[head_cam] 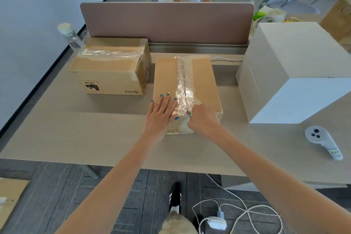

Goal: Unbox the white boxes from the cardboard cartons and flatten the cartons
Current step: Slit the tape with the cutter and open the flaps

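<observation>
head | I see a pale desk (76, 138), partition (167, 23) along its far edge | taped carton (201, 81) mid-desk, second carton (110, 66) far left across a narrow gap, white box (294, 74) right, wider gap | left hand (161, 112) flat on the taped carton's top | right hand (203, 119) fisted round a small tool (188, 113) at the near tape seam

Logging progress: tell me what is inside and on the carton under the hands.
Inside is hidden: the carton is taped shut. On top: clear tape along the seam, the left hand pressing flat, the right hand gripping a small blade at the near edge.
</observation>
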Motion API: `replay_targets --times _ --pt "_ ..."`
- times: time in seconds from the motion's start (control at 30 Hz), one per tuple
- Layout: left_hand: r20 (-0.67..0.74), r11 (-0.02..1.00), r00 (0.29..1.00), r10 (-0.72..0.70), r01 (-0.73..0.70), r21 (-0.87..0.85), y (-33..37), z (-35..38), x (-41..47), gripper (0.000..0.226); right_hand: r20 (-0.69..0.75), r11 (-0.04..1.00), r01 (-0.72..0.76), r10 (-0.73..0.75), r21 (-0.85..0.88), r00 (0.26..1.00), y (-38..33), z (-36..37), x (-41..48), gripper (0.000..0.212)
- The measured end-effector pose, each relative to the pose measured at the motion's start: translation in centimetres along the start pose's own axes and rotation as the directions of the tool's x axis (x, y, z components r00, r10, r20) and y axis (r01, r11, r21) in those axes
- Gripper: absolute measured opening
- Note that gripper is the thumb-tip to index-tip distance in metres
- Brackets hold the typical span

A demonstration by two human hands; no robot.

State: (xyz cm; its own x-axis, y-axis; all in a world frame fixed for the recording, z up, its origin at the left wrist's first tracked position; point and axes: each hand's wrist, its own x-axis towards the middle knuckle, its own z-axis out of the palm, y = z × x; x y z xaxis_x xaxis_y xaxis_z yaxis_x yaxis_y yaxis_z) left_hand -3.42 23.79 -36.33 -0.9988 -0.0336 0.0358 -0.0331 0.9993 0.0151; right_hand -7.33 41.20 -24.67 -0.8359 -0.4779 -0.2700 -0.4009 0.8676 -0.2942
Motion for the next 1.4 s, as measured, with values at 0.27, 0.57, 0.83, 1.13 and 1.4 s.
replay_targets --times 0.27,0.57,0.83,1.13,1.4 --pt "0.026 1.000 1.000 0.001 -0.001 -0.001 -0.4 -0.5 0.3 0.065 -0.006 1.000 0.005 -0.005 -0.001 1.000 0.7 1.1 -0.2 0.012" --pt "-0.200 0.978 0.975 0.094 -0.128 -0.166 0.1 -0.6 -0.7 0.050 -0.283 0.990 0.123 -0.138 -0.072 0.949 5.1 5.2 -2.5 0.014" --pt "-0.285 0.965 0.954 0.090 -0.155 -0.211 3.2 -0.2 -3.3 0.047 -0.246 0.953 0.235 -0.278 -0.189 0.929 11.0 11.8 -4.1 0.012" --pt "-0.314 0.970 0.948 0.046 -0.118 -0.215 3.6 0.7 -3.4 0.047 -0.048 0.894 0.277 -0.313 -0.351 0.949 15.7 18.4 -5.5 0.048" --pt "-0.327 0.969 0.944 0.034 -0.111 -0.219 3.7 1.1 -3.4 0.046 -0.035 0.883 0.249 -0.286 -0.398 0.958 17.1 19.3 -5.3 0.059"
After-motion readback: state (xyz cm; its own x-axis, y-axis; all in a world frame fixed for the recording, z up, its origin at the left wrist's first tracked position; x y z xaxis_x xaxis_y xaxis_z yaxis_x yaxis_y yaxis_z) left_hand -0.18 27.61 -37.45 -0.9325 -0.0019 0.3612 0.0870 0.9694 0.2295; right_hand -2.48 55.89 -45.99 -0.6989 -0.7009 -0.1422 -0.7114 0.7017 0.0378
